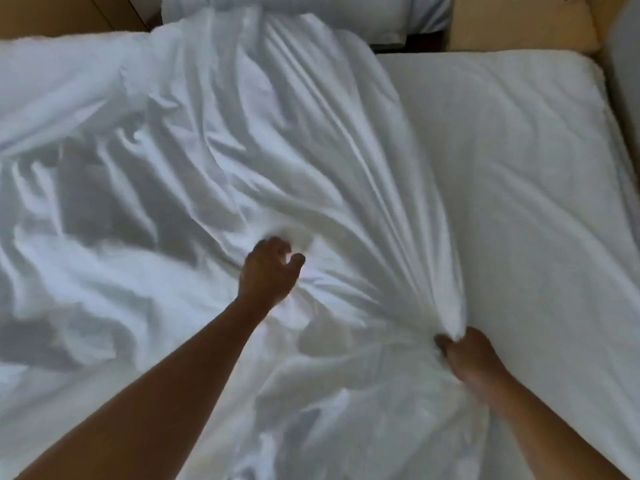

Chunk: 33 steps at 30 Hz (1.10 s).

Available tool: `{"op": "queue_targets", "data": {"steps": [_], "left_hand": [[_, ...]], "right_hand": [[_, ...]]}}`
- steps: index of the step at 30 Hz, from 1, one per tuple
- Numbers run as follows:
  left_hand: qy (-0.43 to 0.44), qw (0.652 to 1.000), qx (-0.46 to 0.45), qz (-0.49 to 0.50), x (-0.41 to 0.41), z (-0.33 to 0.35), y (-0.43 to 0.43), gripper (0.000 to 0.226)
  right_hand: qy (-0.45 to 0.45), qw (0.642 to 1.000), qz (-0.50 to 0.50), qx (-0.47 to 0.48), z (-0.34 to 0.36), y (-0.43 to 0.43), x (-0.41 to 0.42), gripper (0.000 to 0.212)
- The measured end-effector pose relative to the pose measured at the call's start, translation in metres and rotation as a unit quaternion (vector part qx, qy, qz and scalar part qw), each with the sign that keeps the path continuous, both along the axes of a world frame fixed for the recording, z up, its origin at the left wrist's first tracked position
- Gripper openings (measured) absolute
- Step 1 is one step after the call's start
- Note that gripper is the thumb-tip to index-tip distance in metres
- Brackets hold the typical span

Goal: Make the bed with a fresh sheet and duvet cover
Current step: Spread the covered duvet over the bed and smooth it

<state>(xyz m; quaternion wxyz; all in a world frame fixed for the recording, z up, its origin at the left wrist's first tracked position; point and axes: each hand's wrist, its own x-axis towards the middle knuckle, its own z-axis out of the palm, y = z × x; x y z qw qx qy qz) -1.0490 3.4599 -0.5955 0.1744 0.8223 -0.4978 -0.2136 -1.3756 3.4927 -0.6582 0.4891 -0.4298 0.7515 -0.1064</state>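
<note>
A crumpled white sheet (194,161) lies in loose folds over the left and middle of the bed. The bare white mattress (519,174) shows on the right side. My right hand (467,358) is closed on a gathered bunch of the sheet at the mattress's near edge, and taut folds fan away from the grip. My left hand (268,271) reaches out over the middle of the sheet with its fingers curled and apart, touching or just above the cloth with nothing pinched in it.
A pale pillow or bedding bundle (311,12) lies beyond the far end of the bed. Tan floor or wall surface (519,26) runs along the top right, and a grey upholstered edge (623,64) stands at the far right.
</note>
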Motion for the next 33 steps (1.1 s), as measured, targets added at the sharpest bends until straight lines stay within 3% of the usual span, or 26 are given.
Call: {"op": "queue_targets", "data": {"steps": [1, 2, 4, 5, 7, 10, 12, 14, 16, 17, 18, 19, 20, 21, 22, 24, 25, 26, 27, 28, 29, 30, 31, 33], "left_hand": [[0.004, 0.999, -0.031, -0.013, -0.003, 0.001, -0.013, 0.046], [0.013, 0.999, 0.008, -0.039, -0.013, 0.0, -0.023, 0.07], [0.012, 0.988, 0.141, -0.067, -0.029, -0.017, -0.04, 0.104], [-0.002, 0.983, 0.172, -0.068, -0.033, -0.029, -0.047, 0.105], [-0.049, 0.983, 0.161, -0.076, -0.03, -0.047, -0.057, 0.078], [0.001, 0.991, 0.122, -0.046, -0.013, -0.053, -0.064, 0.031], [0.152, 0.983, 0.098, 0.013, -0.001, -0.039, -0.063, 0.021], [0.377, 0.924, 0.028, 0.065, 0.007, -0.011, -0.072, 0.027], [0.539, 0.841, -0.032, 0.043, 0.01, 0.016, -0.089, 0.033], [0.571, 0.82, -0.021, 0.021, 0.007, 0.021, -0.095, 0.036], [0.565, 0.825, 0.026, 0.001, 0.001, 0.021, -0.098, 0.04], [0.502, 0.859, 0.094, -0.042, -0.007, 0.015, -0.096, 0.04], [0.386, 0.894, 0.182, -0.139, -0.014, 0.009, -0.093, 0.036], [0.252, 0.901, 0.255, -0.243, -0.015, 0.001, -0.091, 0.03], [0.124, 0.906, 0.269, -0.303, -0.009, -0.004, -0.092, 0.025], [-0.036, 0.962, 0.108, -0.247, 0.021, 0.008, -0.118, 0.032], [-0.027, 0.991, -0.022, -0.125, 0.039, 0.013, -0.134, 0.05], [0.029, 0.997, -0.062, -0.036, 0.052, 0.011, -0.15, 0.073], [0.122, 0.992, -0.014, 0.006, 0.053, 0.012, -0.159, 0.093], [0.167, 0.984, 0.068, -0.003, 0.046, 0.009, -0.164, 0.104], [0.144, 0.979, 0.141, -0.027, 0.034, -0.002, -0.165, 0.105], [0.088, 0.979, 0.173, -0.055, 0.023, -0.021, -0.166, 0.095], [0.036, 0.984, 0.162, -0.06, 0.014, -0.034, -0.165, 0.077], [0.013, 0.992, 0.12, -0.027, 0.013, -0.048, -0.17, 0.042]], "right_hand": [[0.016, 0.996, 0.058, 0.058, 0.0, 0.004, -0.003, 0.039], [0.004, 0.993, 0.079, 0.084, 0.002, -0.001, 0.004, 0.046], [-0.098, 0.994, 0.012, 0.053, 0.027, -0.032, 0.033, 0.079], [-0.149, 0.986, -0.071, 0.032, 0.033, -0.053, 0.045, 0.099], [-0.204, 0.964, -0.17, 0.022, 0.037, -0.1, 0.071, 0.125], [-0.282, 0.95, -0.123, 0.043, 0.043, -0.133, 0.134, 0.104], [-0.321, 0.94, -0.101, 0.049, 0.041, -0.143, 0.176, 0.08], [-0.38, 0.918, -0.113, 0.005, 0.048, -0.16, 0.195, 0.061], [-0.397, 0.884, -0.196, -0.152, 0.061, -0.184, 0.185, 0.05], [-0.36, 0.87, -0.229, -0.246, 0.069, -0.192, 0.174, 0.044], [-0.301, 0.873, -0.231, -0.307, 0.071, -0.194, 0.164, 0.036], [-0.219, 0.901, -0.206, -0.314, 0.065, -0.188, 0.159, 0.027], [-0.118, 0.946, -0.132, -0.272, 0.055, -0.177, 0.158, 0.022], [-0.024, 0.984, -0.007, -0.179, 0.041, -0.163, 0.161, 0.024], [0.043, 0.989, 0.113, -0.085, 0.028, -0.151, 0.163, 0.028], [0.122, 0.973, 0.19, -0.033, 0.02, -0.16, 0.156, 0.031], [0.102, 0.976, 0.188, -0.036, 0.024, -0.172, 0.145, 0.034], [0.013, 0.987, 0.155, -0.047, 0.029, -0.186, 0.136, 0.041], [-0.157, 0.982, 0.101, -0.037, 0.035, -0.197, 0.129, 0.052], [-0.364, 0.931, 0.018, -0.012, 0.038, -0.203, 0.124, 0.058], [-0.511, 0.857, -0.074, 0.004, 0.041, -0.205, 0.125, 0.057], [-0.587, 0.793, -0.161, -0.014, 0.038, -0.21, 0.125, 0.059], [-0.592, 0.77, -0.236, -0.033, 0.033, -0.218, 0.126, 0.062], [-0.472, 0.836, -0.268, -0.081, 0.027, -0.244, 0.139, 0.058]]}}
